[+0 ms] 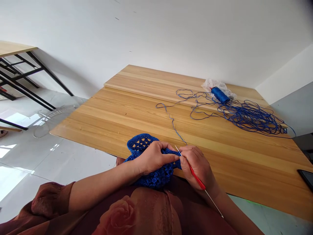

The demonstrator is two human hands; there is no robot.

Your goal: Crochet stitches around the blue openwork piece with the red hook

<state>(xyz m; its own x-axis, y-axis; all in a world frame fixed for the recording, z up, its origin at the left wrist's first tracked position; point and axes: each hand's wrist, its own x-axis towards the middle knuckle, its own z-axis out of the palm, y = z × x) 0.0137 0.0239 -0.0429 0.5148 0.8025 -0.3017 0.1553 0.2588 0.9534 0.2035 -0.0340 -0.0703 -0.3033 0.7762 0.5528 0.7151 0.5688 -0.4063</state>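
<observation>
A blue crocheted piece [156, 178] with openwork lies bunched over the table's front edge and my lap. My left hand [156, 156] pinches its upper edge between thumb and fingers. In my right hand [197, 164] is a crochet hook [195, 176] with a red grip and metal ends, its tip at the edge of the crochet by my left fingertips. A strand of blue yarn [176, 131] runs from my right fingers across the table towards the back. Part of the crochet is hidden under my left hand.
A loose tangle of blue cord [251, 117] covers the right of the wooden table [117, 111]. Behind it a blue spool [220, 95] lies on a crumpled plastic bag [210, 84]. A dark flat device [305, 179] sits at the right edge. Another table [17, 48] stands far left.
</observation>
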